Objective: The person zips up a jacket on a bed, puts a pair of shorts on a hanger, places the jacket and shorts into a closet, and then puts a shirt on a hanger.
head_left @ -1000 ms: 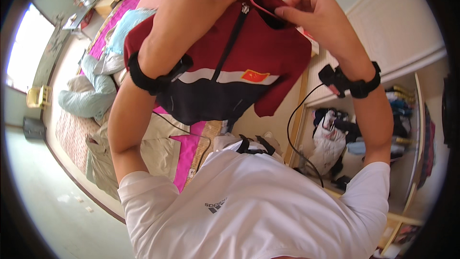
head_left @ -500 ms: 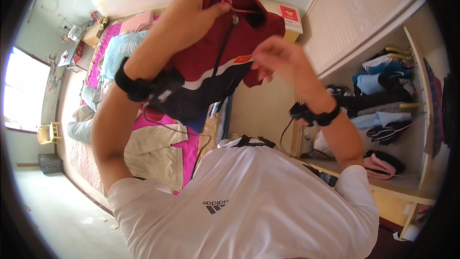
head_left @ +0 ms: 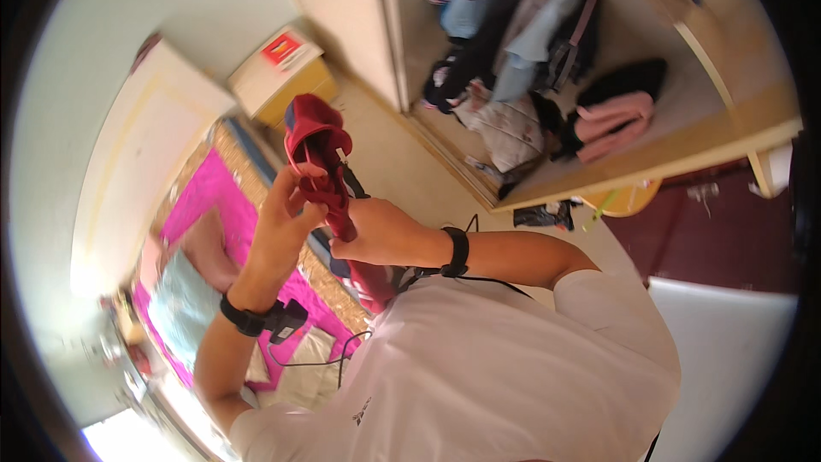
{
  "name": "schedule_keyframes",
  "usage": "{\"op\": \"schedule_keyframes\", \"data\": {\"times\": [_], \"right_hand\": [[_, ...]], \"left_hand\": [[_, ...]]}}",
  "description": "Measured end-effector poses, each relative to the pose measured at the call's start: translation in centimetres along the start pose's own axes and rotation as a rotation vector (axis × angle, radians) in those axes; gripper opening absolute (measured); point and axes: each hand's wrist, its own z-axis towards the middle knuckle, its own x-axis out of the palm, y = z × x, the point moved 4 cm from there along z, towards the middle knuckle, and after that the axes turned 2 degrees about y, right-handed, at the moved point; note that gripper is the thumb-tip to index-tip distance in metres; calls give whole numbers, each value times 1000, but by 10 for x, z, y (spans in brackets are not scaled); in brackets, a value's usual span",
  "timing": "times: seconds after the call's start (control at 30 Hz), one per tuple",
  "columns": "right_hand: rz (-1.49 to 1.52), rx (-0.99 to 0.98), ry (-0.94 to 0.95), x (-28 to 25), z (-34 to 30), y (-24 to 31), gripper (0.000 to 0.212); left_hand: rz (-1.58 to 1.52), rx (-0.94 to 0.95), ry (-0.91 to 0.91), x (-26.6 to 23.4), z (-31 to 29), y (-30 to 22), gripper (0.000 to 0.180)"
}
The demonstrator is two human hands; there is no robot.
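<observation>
A dark red and navy jacket [head_left: 318, 124] hangs in front of my chest, bunched and seen nearly edge-on. My left hand [head_left: 280, 235] is closed on its red cloth near the collar opening, fingers bent and thumb against the fabric. My right hand [head_left: 380, 235] grips the jacket's edge from the other side, close to the left fingertips. Below both hands, the lower part of the jacket falls toward my white shirt. The pink hanger is hard to make out among the folds. Each wrist wears a black band with a cable.
On the right stands an open wardrobe [head_left: 599, 180] with hanging and folded clothes. A bed with a magenta sheet [head_left: 209, 175] and pillows lies to the left. A bedside cabinet [head_left: 299, 90] stands beyond the jacket; a yellow stool [head_left: 629, 198] is below the wardrobe edge.
My view has swung right toward the wardrobe. The jacket has turned from broadside to edge-on and come lower. My right hand, loose beside the jacket before, now grips it.
</observation>
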Motion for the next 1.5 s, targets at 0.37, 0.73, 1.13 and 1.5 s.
{"op": "schedule_keyframes", "data": {"times": [0.37,0.73,1.13,1.5], "right_hand": [[-188,242,-385,-128,-104,-88,31],[-114,448,-682,-165,-166,-130,28],[-165,760,-1166,-135,-181,-137,18],[28,895,-1674,-103,-185,-142,10]], "left_hand": [[-2,215,-61,151,165,62,15],[734,920,496,239,269,39,20],[211,284,1284,297,312,105,14],[854,1552,1354,342,355,-64,9]]}}
